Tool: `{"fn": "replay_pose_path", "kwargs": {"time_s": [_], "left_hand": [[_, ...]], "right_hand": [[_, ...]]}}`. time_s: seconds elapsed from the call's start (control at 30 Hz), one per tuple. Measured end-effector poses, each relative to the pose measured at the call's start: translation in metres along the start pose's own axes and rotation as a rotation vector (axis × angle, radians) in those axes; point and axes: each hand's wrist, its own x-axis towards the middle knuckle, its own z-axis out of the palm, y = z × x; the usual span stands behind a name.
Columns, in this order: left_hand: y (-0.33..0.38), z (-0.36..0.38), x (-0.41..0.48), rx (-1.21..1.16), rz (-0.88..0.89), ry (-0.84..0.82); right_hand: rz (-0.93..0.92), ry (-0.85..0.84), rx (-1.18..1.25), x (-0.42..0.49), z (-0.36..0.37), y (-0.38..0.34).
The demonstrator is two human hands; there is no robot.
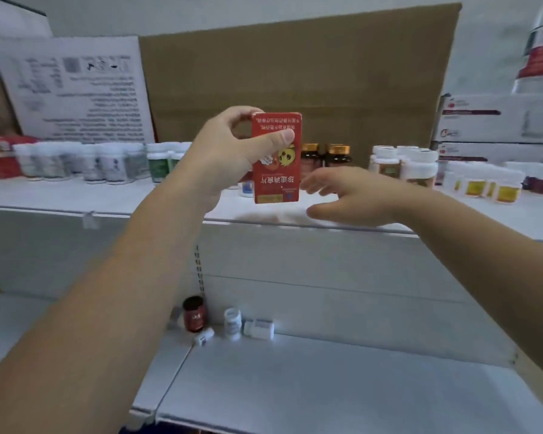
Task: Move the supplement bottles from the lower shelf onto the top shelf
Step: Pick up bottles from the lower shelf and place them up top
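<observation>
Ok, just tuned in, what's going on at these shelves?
A person's left hand grips a red box, upside down, in front of the top shelf, which already carries rows of bottles. The right hand is open, held above that shelf's front edge. On the lower shelf: a dark red bottle, an upright white bottle, a white bottle on its side and a small white one, also lying.

Cardboard box (295, 73) right behind left hand (223, 155), printed sheet (76, 92) up-L of it, 2 stacked white cartons (496, 120) far R.
</observation>
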Motion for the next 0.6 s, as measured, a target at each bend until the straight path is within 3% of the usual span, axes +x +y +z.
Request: {"fn": "replay_pose_path", "kwargs": {"time_s": [0.37, 0.6], "left_hand": [[-0.028, -0.271, -0.07, 0.182, -0.052, 0.313], [-0.065, -0.412, -0.096, 0.265, -0.118, 0.472]], "right_hand": [[-0.424, -0.05, 0.017, 0.125, 0.101, -0.267], [-0.567, -0.091, 0.09, 0.192, 0.159, -0.409]]}}
